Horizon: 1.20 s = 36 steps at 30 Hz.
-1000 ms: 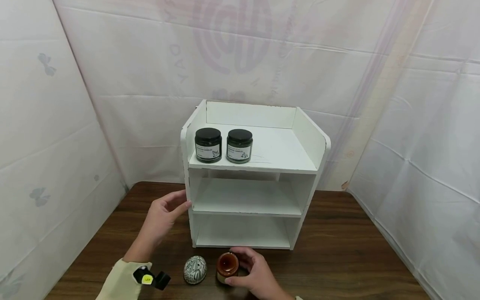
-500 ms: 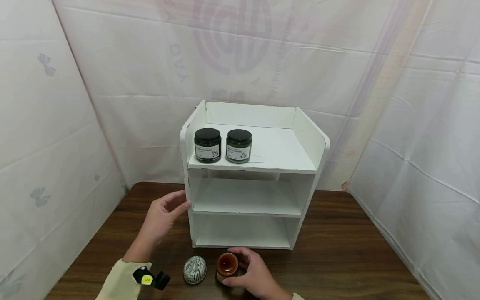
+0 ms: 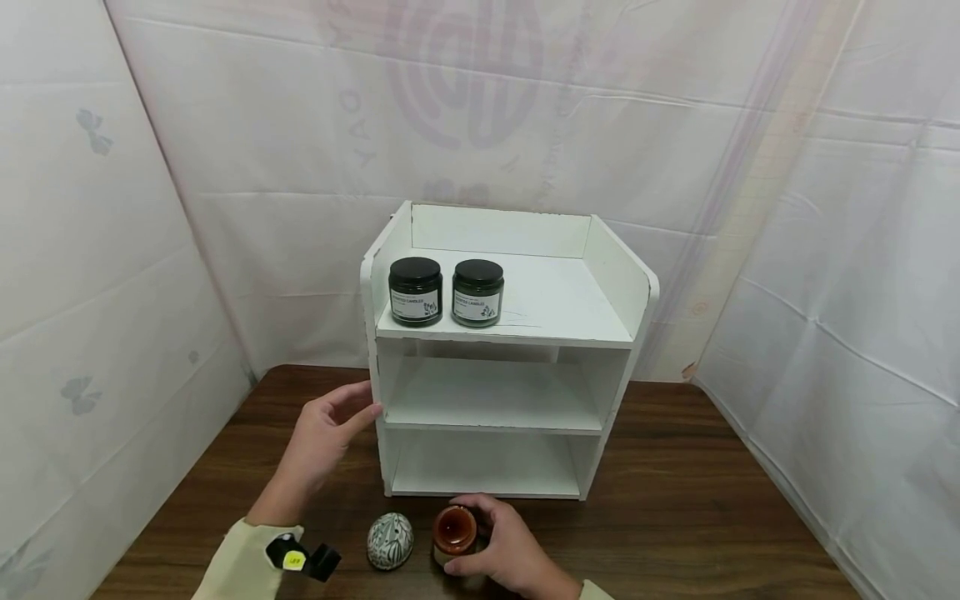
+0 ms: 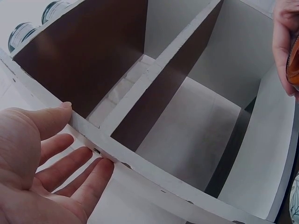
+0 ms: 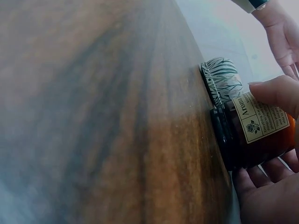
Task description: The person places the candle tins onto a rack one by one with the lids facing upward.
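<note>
Amber jar (image 3: 454, 533) is standing lid-down on the table (image 3: 690, 500) | we are clamping its sides with our right hand (image 3: 508, 547), probably for balance | our left hand (image 3: 322, 433), fingers apart, is touching the white shelf (image 3: 626, 283), seemingly bracing it

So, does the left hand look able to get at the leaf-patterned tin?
Probably yes: the left hand touches only the white shelf unit, and nothing visible stands between that hand and the leaf-patterned tin.
</note>
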Tool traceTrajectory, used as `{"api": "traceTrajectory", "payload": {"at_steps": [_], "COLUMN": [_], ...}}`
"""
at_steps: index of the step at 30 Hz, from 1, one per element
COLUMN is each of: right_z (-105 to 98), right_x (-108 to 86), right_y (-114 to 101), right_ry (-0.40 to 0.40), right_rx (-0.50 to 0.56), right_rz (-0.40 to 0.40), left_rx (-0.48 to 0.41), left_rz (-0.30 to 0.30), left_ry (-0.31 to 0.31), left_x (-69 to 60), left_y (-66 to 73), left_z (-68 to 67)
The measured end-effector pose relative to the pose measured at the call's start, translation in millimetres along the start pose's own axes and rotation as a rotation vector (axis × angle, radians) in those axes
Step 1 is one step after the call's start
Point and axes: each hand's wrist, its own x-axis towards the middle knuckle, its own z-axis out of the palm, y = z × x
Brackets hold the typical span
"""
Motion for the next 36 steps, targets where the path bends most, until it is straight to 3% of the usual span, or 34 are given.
{"api": "traceTrajectory", "payload": {"at_steps": [36], "right_z": [-1.6], "right_x": [-1.3], "right_y": [3.1], "right_ry": [0.029], "right_rx": [-0.045], "right_rz": [-0.019], "left_rx": [0.003], "left_rz": [0.003], "left_ry": [-0.010], "left_x": [0.5], "left_y": [1.1], "left_z": [-2.0]}}
